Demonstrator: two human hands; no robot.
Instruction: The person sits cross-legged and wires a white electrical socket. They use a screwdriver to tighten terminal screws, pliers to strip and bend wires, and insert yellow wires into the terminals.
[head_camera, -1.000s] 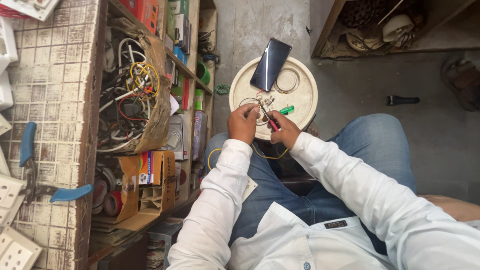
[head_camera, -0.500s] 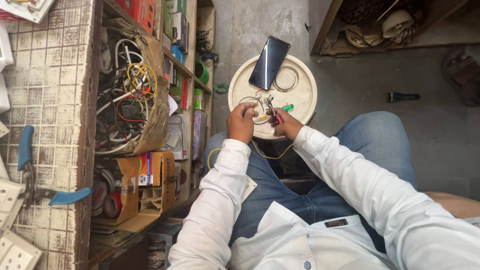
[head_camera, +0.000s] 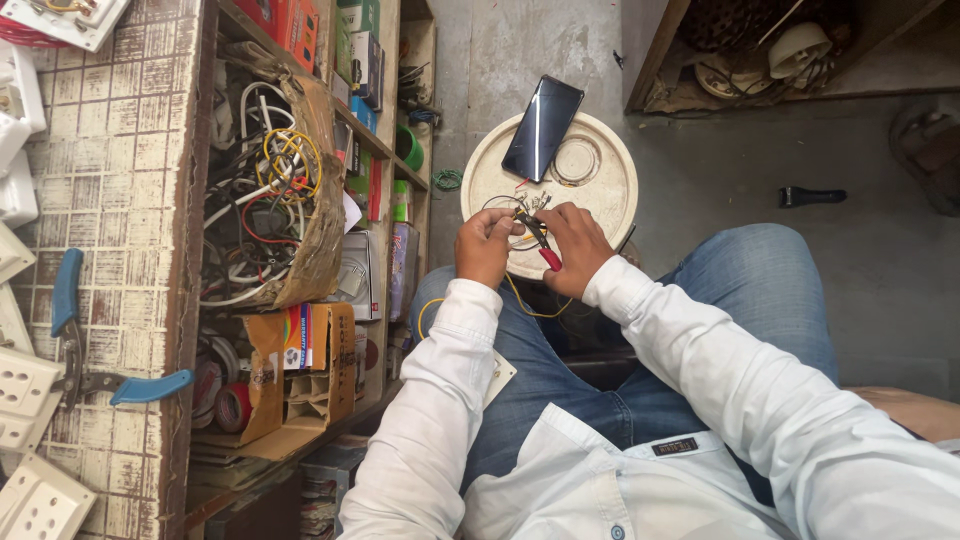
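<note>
So the person is sitting over a round cream-coloured plate (head_camera: 610, 190) on the floor, using it as a little workbench, and both hands are busy at its near edge. The right hand (head_camera: 572, 247) is curled around a pair of red-handled pliers (head_camera: 540, 243), jaws pointing at a small tangle of thin wires (head_camera: 520, 212), while the left hand (head_camera: 484, 246) is closed in a pinch on the same bundle, steadying it. Looks to me like the gripping or twisting part of a wire joint is in progress. I'd guess the next move needs the left fingers to keep the strands dead still while the pliers bite right at the tip, because those wires are tiny and springy. A yellow wire (head_camera: 520, 300) loops down from under the hands toward the lap. A dark smartphone (head_camera: 541, 128) lies tilted on the far side of the plate, next to a thin wire ring (head_camera: 577, 160). On the left there's a shelf with a cardboard box of tangled cables (head_camera: 265, 190), and blue-handled pliers (head_camera: 75, 340) on the tiled top. A black torch-like thing (head_camera: 812, 196) lies on the concrete well off to the right. Hard parts: the pliers' jaws and whatever component sits at the wire ends are mostly covered by the fingers, so I can't tell if anything is actually clamped. The right arm is cut off by the frame edge too.
</note>
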